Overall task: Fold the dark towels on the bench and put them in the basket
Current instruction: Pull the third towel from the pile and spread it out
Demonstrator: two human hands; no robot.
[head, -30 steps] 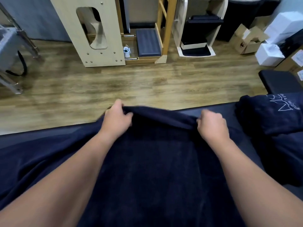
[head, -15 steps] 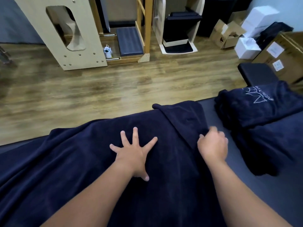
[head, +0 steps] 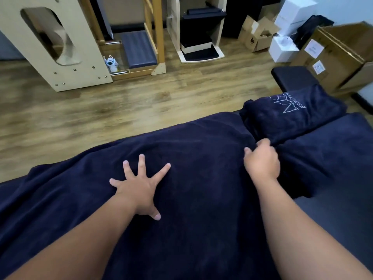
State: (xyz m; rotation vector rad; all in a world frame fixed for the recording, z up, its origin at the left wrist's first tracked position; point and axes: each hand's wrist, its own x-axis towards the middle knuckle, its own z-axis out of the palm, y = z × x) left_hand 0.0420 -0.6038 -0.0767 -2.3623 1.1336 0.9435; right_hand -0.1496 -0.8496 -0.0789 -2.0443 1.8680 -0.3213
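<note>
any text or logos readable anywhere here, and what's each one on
Nothing can be read for certain.
Folded dark towel: pale stitched crown-like logo with a short word beside it, upside down to the camera, letters too blurred to read.
Large cardboard box: two white labels, print too small to read.
Small open cardboard box: a dark mark, not legible.

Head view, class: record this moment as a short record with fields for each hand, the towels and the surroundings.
Left hand: left hand pressed flat, fingers spread, on the spread towel
Right hand: right hand grips that towel's right edge
Other towels: logo towel bunched at right
Surroundings: cardboard boxes, wood floor
Basket: not visible
</note>
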